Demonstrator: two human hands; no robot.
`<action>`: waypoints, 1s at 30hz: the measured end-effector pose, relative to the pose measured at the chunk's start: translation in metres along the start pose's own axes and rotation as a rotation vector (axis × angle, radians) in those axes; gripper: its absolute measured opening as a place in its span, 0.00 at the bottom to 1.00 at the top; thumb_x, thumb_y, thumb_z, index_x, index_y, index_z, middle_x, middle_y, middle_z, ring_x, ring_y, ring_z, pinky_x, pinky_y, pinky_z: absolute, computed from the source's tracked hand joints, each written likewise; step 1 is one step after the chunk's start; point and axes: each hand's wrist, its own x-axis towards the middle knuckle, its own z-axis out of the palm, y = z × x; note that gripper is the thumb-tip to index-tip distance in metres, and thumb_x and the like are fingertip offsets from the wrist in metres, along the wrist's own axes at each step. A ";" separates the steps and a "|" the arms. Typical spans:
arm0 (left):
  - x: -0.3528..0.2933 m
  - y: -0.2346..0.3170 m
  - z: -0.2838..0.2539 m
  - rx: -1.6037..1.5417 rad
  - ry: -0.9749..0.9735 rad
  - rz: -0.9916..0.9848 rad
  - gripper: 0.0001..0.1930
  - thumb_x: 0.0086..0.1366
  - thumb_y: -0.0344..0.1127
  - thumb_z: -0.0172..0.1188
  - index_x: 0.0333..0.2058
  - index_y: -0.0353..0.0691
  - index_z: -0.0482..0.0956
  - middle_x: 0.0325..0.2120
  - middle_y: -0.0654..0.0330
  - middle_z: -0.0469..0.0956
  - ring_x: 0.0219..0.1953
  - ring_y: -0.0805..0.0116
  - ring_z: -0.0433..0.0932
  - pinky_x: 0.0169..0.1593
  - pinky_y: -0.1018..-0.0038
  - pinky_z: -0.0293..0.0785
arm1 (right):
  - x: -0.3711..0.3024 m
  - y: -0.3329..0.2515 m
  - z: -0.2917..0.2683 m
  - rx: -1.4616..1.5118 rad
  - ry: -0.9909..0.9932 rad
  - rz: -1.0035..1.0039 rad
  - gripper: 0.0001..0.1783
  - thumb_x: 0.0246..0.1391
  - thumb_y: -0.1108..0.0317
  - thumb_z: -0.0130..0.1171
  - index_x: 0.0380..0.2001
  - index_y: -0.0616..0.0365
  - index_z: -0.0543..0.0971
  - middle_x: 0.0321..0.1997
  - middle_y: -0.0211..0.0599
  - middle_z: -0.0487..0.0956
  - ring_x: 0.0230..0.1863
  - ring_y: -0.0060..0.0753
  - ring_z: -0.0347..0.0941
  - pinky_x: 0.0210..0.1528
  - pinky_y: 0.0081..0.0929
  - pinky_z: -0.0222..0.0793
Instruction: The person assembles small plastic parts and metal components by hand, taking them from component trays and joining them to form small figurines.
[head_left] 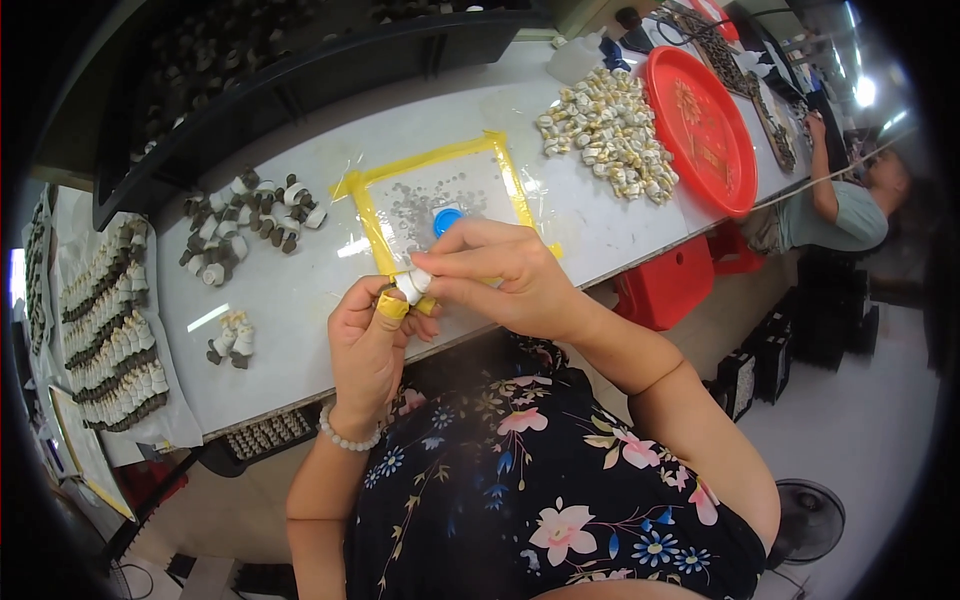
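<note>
Above the near edge of the white table [290, 345], both my hands meet on a small white piece [412, 286]. My left hand [368, 328] grips it from the left, with yellow coverings on fingertips. From the right, the thumb and index finger of my right hand [510, 275] pinch its upper end. Fingers hide much of its shape. Just beyond lies a small round blue object [447, 220], on a patch edged with yellow tape [372, 235] and scattered with small grey discs [400, 203]. A few white pieces with dark ends [234, 338] lie left of my left hand.
Piles of dark-and-white pieces [265, 212] and white-and-yellow pieces [608, 130] flank the taped patch. A red round tray [735, 150] stands right, above a red stool [668, 285]. A black crate [400, 65] borders the back. Another person [840, 205] sits far right.
</note>
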 end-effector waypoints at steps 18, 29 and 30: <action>-0.052 0.060 -0.057 1.935 0.578 0.788 0.19 0.43 0.23 0.64 0.37 0.29 0.74 0.40 0.48 0.70 0.42 0.49 0.68 0.44 0.60 0.66 | 0.010 0.041 -0.108 -1.103 0.134 0.023 0.12 0.43 0.78 0.58 0.36 0.60 0.79 0.36 0.38 0.75 0.41 0.42 0.70 0.43 0.32 0.68; 0.022 0.067 -0.017 1.940 0.297 0.714 0.18 0.49 0.23 0.58 0.43 0.29 0.73 0.46 0.46 0.69 0.46 0.50 0.68 0.49 0.63 0.67 | -0.005 0.038 -0.071 -1.011 0.171 -0.200 0.13 0.38 0.76 0.61 0.33 0.58 0.79 0.35 0.37 0.76 0.38 0.41 0.72 0.39 0.35 0.68; 0.025 0.067 -0.018 1.990 0.282 0.660 0.18 0.50 0.23 0.56 0.43 0.29 0.73 0.47 0.46 0.68 0.47 0.50 0.68 0.50 0.64 0.67 | -0.005 0.036 -0.069 -1.022 0.160 -0.263 0.13 0.39 0.76 0.62 0.34 0.58 0.79 0.37 0.36 0.76 0.38 0.40 0.72 0.40 0.34 0.67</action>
